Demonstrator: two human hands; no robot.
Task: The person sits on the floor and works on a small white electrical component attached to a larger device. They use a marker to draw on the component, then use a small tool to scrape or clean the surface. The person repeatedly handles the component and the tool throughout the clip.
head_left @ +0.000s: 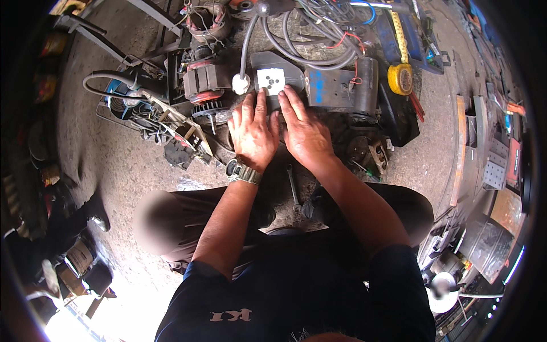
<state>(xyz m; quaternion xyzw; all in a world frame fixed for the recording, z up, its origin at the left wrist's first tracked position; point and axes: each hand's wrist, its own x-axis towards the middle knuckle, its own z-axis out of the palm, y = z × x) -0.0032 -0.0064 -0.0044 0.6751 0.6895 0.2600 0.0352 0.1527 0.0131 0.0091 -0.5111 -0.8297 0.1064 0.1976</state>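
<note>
A white square card [277, 74] with several black dots lies on a dark flat plate [272, 59] in front of me. My left hand [254, 137], with a watch on its wrist, lies palm down with its fingers stretched out; some fingertips touch the card's lower left edge. Flat as well, my right hand [307, 137] reaches to the lower right corner with its fingers extended. Neither hand grips anything. Just left of the card is a grey cable's whitish end [241, 84]. A dark metal piece [333, 88] with blue marks sits to the right.
Left of my hands stands a motor part [204, 81] with a shaft. A yellow tape measure [400, 78] lies pulled out at the right. Coiled grey cables [296, 48] fill the far side. A wrench [293, 185] rests on the floor between my feet.
</note>
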